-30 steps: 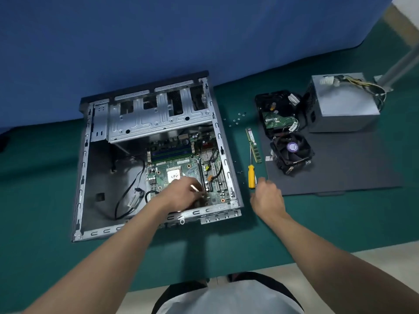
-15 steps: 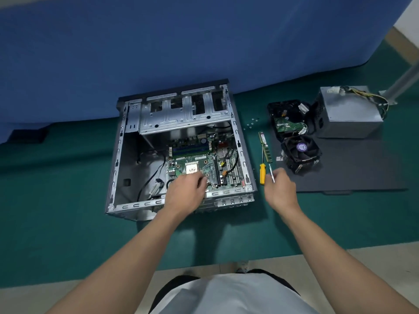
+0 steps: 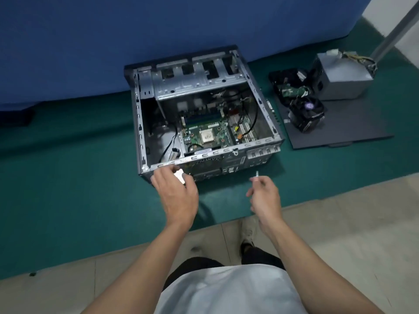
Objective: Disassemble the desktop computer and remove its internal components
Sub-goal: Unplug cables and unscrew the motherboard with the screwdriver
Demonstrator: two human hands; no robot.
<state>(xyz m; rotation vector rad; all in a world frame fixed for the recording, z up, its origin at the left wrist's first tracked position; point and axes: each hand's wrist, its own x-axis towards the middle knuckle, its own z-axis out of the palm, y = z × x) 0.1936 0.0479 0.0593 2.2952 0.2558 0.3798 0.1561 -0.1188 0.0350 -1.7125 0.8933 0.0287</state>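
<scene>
The desktop case [image 3: 204, 155] lies open side up on the green floor mat [image 3: 68, 177], just in front of the person. The motherboard [image 3: 217, 130] is still in the case bottom w/ the CPU socket [image 3: 207, 136] bare. The power supply [image 3: 344, 75] and cooler fan [image 3: 306, 112] are already out, far right, on and by the dark mat [image 3: 340, 134].

Left hand [image 3: 179, 196] sits at the near-left corner of the case, fingers loosely bent over a pale flat piece [image 3: 180, 177]. Can't tell if it grips that piece or if it's just part of the rear panel. Right hand [image 3: 266, 196] hovers off the near-right side, clear of the case, thumb and forefinger pinching a small silver piece [image 3: 257, 173], prob. a screw or bit, too blurred to say. The other fingers are half curled.

Step in hand looks like clearing the board for removal. To do it well:
- park the small part w/ the other removed bits, not on the green mat near the knees, where it would get lost
- unplug the black cable [image 3: 255, 118] and the front leads before any lift
- check every board screw is out
- lift the board by its edges, sliding away from the rear I/O first; no flexing, no touching the socket.
</scene>
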